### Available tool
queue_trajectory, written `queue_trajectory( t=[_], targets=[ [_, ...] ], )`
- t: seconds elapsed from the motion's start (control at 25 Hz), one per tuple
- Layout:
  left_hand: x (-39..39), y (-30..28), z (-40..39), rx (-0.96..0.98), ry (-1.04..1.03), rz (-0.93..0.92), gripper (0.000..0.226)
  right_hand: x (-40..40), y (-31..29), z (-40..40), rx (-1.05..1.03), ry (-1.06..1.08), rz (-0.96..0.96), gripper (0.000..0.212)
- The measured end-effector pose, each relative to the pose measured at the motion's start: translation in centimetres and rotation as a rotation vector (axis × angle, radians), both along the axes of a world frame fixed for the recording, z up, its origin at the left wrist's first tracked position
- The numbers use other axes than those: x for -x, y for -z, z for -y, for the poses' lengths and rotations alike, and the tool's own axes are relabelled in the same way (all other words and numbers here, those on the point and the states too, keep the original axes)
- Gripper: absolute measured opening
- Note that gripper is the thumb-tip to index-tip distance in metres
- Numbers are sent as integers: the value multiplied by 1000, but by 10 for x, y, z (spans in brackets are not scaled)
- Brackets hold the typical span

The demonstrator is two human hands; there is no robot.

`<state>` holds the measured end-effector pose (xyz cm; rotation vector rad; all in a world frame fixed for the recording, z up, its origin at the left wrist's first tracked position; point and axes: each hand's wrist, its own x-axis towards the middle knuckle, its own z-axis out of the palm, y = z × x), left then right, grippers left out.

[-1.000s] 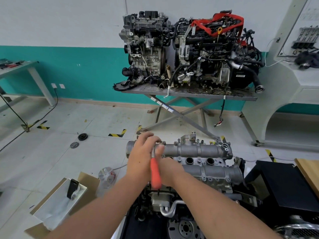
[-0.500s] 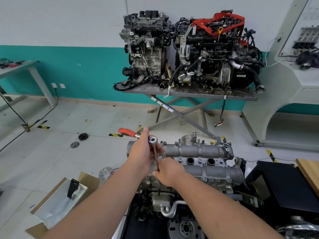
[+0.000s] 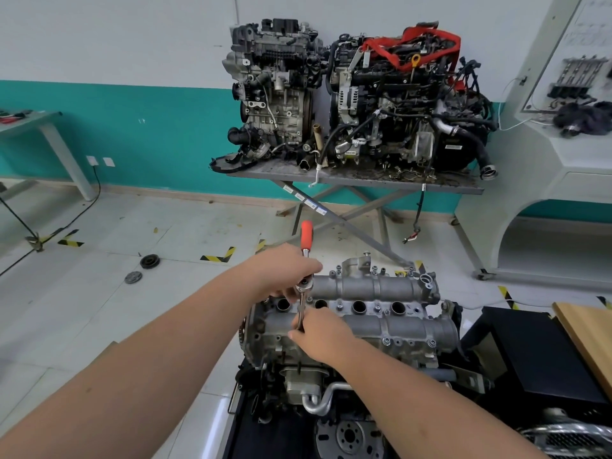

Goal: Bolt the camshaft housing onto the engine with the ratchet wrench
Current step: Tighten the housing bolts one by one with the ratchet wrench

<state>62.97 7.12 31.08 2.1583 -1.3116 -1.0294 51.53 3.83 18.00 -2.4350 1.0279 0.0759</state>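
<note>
The grey camshaft housing (image 3: 374, 289) lies on top of the engine (image 3: 331, 376) in front of me, with several bolts along its edges. A ratchet wrench (image 3: 306, 238) with an orange handle stands over the housing's left end, the handle pointing away from me. My left hand (image 3: 284, 270) grips the wrench just above its head. Below the head, my right hand (image 3: 318, 329) pinches the steel extension bar (image 3: 300, 313), which runs down to the near left part of the housing. The bar's lower tip is hidden by my fingers.
Two other engines (image 3: 347, 94) sit on a folding metal table (image 3: 331, 175) against the teal wall. Round parts (image 3: 149, 261) lie on the tiled floor at left. A wooden board (image 3: 586, 329) and a black box (image 3: 530, 352) stand at right. A white cabinet (image 3: 546, 160) is far right.
The orange handle has swung from pointing toward me, round to the left, to pointing away. My left hand followed it at the wrench head while my right hand stayed on the extension bar.
</note>
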Motion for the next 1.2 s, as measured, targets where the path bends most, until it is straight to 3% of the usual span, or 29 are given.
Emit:
queue_trajectory(
  t=[0.2, 0.36, 0.48, 0.6, 0.72, 1.2],
  targets=[
    [1, 4, -16, -52, -55, -411, 39, -6, 1, -3, -51, 37, 94, 8],
    [-1, 1, -24, 7, -133, -437, 43, -12, -4, -6, -6, 32, 56, 9],
    [-10, -22, -17, 152, -223, -548, 43, -26, -29, -1, -19, 99, 165, 13],
    [-10, -42, -8, 247, -117, -481, 37, -27, -57, 13, -83, 136, 230, 16],
    [-3, -37, -4, 248, -98, -490, 34, -8, -64, 22, -24, 110, 102, 23],
    [9, -8, 0, 197, 77, -1059, 12, 23, -59, 28, 14, 134, -10, 25]
  ],
)
